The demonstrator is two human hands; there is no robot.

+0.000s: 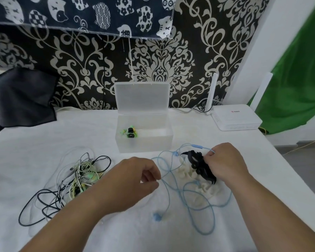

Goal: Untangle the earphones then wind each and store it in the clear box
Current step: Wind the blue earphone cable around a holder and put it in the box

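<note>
A light blue earphone cable point(189, 202) lies in loose loops on the white cloth, one earbud point(156, 217) near the front. My left hand point(135, 180) pinches this cable between thumb and finger. My right hand point(224, 163) pinches the same cable just past its inline remote point(196, 146). A black winder point(200, 165) and white winders point(186, 172) lie under the right hand. The clear box point(144, 142) stands open behind, holding a wound green-and-black earphone point(129, 133). A tangle of black, white and green earphones point(76, 179) lies at the left.
A white router point(236, 117) with antennas sits at the back right. A dark cloth point(25, 97) lies at the back left. Patterned fabric hangs behind the table. The table's right edge drops off near a green sheet point(296, 79).
</note>
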